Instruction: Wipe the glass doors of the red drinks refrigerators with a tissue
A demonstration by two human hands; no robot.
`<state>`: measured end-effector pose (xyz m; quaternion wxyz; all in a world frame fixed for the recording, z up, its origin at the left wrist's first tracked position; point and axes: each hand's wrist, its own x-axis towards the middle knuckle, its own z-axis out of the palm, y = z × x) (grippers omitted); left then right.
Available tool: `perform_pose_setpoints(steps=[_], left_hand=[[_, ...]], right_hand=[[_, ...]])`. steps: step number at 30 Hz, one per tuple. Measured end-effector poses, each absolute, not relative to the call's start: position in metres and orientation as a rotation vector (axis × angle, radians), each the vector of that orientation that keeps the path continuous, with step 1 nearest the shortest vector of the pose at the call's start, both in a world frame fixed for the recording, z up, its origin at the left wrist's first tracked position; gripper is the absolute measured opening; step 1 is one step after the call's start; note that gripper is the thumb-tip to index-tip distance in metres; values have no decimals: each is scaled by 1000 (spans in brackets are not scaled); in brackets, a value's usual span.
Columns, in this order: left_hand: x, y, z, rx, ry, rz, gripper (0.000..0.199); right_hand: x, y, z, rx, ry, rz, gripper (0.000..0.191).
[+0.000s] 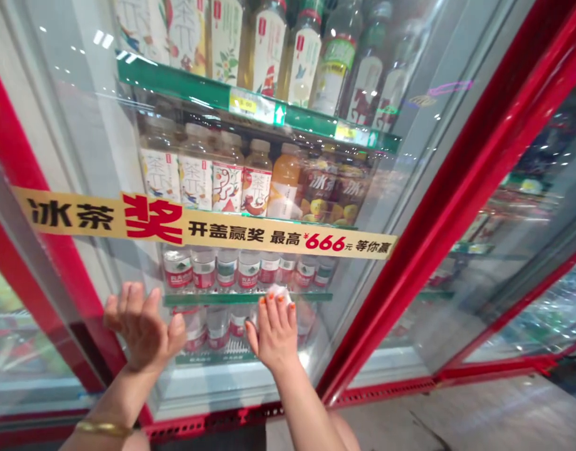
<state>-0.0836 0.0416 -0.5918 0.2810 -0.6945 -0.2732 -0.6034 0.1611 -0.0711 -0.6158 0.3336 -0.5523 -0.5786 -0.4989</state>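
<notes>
Wipe is sitting under the right hand, seemingly against the glass — that hand is lying flat, thumb apart, pinning rather than clutching, so a light press could be letting the wipe slip. The left hand is holding nothing, fingers parted, near the frame; whether it is touching anything I cannot tell — bare skin on the glass could be leaving smudges. Above, the sign could be lifting if caught. Behind, bottles are standing, perhaps masking marks

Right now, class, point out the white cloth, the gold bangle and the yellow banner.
White cloth (279,290): head view, exposed upper edge.
Gold bangle (104,428): head view, middle of its band.
Yellow banner (207,229): head view, printed middle.
</notes>
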Motion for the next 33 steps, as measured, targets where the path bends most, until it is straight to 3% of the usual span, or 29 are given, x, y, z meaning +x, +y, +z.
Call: perform_pose_setpoints(steps=[3,8,21,26,33], left_hand=[[-83,42,-592,-1842,-689,-1612,86],[-86,48,-602,-1836,-698,-1666,85],[-76,42,-584,-1920,-789,-1562,94],[-73,43,-584,-1872,-779,-1589,86],[-75,45,-584,-1881,-786,-1543,89]], right_hand=[[208,-93,-654,-1640,-1260,-1169,89],[254,-102,-670,-1690,-912,-1044,81],[248,-92,-685,-1675,-814,-1014,79],[243,-90,-690,-1665,-775,-974,78],[164,-59,-701,-1671,-647,-879,79]])
